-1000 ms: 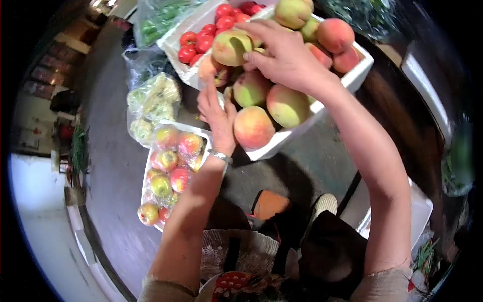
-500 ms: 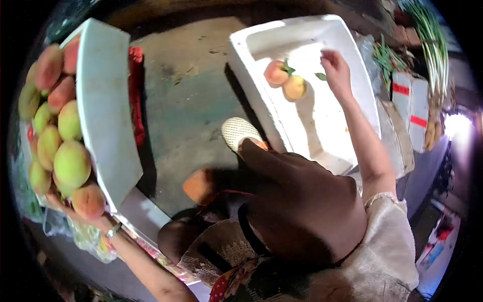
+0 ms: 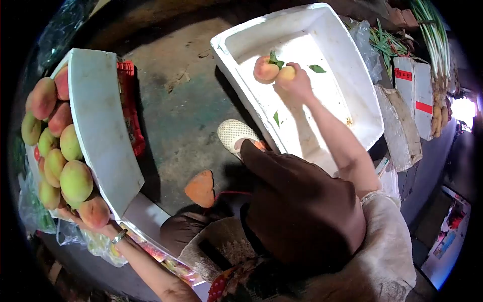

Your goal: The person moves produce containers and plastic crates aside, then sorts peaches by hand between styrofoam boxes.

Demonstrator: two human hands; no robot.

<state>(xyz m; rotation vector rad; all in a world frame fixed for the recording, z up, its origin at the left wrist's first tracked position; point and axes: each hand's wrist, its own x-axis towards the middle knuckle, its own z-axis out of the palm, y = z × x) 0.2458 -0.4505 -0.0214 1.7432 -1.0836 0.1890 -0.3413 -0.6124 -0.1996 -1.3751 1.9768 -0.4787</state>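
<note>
My right hand (image 3: 298, 86) reaches into a white foam box (image 3: 370, 121), its fingers closed around a yellowish peach (image 3: 287, 74). Right beside that one lies a pink-orange peach (image 3: 265, 69) with green leaves. On the left, my left hand (image 3: 91, 226), with a metal watch at the wrist, is against the lower edge of a pile of peaches. A reddish peach (image 3: 94, 211) rests at its palm side and covers most of the fingers. The piled peaches (image 3: 76, 180), green-yellow to red, fill a second white foam box (image 3: 100, 121) to above its rim.
Loose leaves (image 3: 317, 68) lie in the right box. A red crate (image 3: 130, 108) shows behind the left box. A brick-coloured heart-shaped piece (image 3: 200, 189) lies on the floor near my shoe (image 3: 234, 135). Spring onions (image 3: 436, 45) and a taped carton (image 3: 413, 95) stand at right.
My right hand has moved left and closed on the yellowish peach. A leaf now shows lower in the right box. The left hand stays at the pile; the view has shifted.
</note>
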